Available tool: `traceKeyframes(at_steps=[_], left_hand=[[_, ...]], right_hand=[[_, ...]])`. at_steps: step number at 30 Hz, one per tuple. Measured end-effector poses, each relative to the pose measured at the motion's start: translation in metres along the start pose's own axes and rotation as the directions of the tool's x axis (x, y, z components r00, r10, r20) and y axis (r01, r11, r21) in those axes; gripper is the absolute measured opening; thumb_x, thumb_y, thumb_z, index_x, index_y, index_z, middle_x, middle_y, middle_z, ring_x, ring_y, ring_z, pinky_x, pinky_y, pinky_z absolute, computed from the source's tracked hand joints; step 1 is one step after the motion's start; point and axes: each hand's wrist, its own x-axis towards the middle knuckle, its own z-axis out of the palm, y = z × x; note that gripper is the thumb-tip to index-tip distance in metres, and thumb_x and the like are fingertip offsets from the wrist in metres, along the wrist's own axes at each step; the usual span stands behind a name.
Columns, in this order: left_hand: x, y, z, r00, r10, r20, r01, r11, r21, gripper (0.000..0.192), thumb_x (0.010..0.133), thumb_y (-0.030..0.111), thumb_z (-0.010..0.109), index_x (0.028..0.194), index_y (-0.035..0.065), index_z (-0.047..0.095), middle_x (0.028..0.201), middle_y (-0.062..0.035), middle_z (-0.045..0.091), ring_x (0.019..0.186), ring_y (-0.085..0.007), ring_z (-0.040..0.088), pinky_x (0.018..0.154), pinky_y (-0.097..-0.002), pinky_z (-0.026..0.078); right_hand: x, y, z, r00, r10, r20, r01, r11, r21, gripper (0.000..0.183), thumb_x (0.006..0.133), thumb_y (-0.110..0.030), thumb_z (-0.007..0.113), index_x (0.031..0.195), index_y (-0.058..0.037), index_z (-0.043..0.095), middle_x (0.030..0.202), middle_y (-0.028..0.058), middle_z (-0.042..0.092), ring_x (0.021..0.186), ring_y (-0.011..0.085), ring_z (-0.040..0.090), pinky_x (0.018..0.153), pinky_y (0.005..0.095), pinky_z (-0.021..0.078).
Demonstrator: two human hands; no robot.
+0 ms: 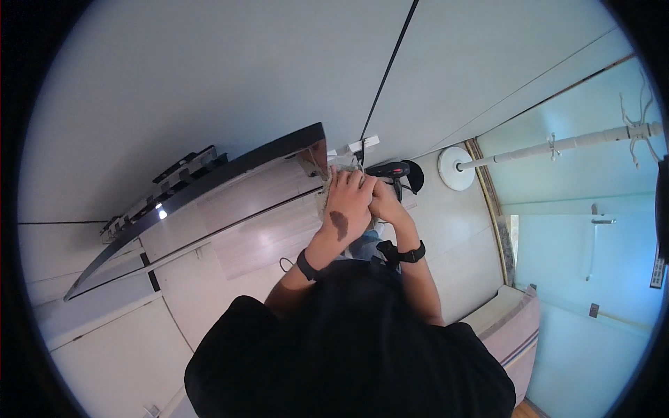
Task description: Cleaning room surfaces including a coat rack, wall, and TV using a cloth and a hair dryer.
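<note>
My two hands are close together in front of my body, at the corner of a wall-mounted television. My left hand (349, 201) lies over a bunched grey-beige cloth (322, 201), its fingers bent across the top. My right hand (385, 201) is curled against the left one, and the cloth seems to run into its grip, though the palm is hidden. Just beyond the right knuckles lies a black hair dryer (388, 170). The television (251, 163) is seen from above, its edge near my left fingertips.
A power strip (363, 144) with a plugged-in cable sits against the wall. To the right are a white coat stand (456, 168), a frosted glass door (564, 245) and furniture draped with a pink striped cloth (515, 337). A pale wooden surface (261, 243) lies below the television.
</note>
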Motion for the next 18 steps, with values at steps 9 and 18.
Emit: traceKeyframes(at_steps=[9, 18], left_hand=[[0.001, -0.024, 0.058, 0.986, -0.151, 0.065, 0.163, 0.947, -0.278, 0.063, 0.067, -0.013, 0.048, 0.127, 0.0059, 0.044, 0.114, -0.0174, 0.049, 0.105, -0.0407, 0.048, 0.093, -0.042, 0.042], [0.053, -0.014, 0.123, 0.878, -0.365, -0.31, 0.334, 0.931, -0.149, 0.066, 0.068, -0.011, 0.054, 0.13, 0.0077, 0.043, 0.13, -0.0199, 0.04, 0.115, -0.0418, 0.045, 0.095, -0.0423, 0.042]], right_hand=[[0.045, 0.039, -0.048, 0.939, 0.054, 0.34, 0.035, 0.967, -0.252, 0.038, 0.078, -0.006, 0.053, 0.115, 0.0025, 0.051, 0.092, 0.0211, 0.064, 0.084, 0.033, 0.062, 0.073, 0.037, 0.0475], [0.099, 0.065, -0.114, 0.931, -0.351, 0.098, 0.362, 0.862, -0.356, 0.037, 0.082, -0.016, 0.06, 0.118, -0.0089, 0.056, 0.097, 0.0182, 0.063, 0.085, 0.0381, 0.062, 0.073, 0.0434, 0.0498]])
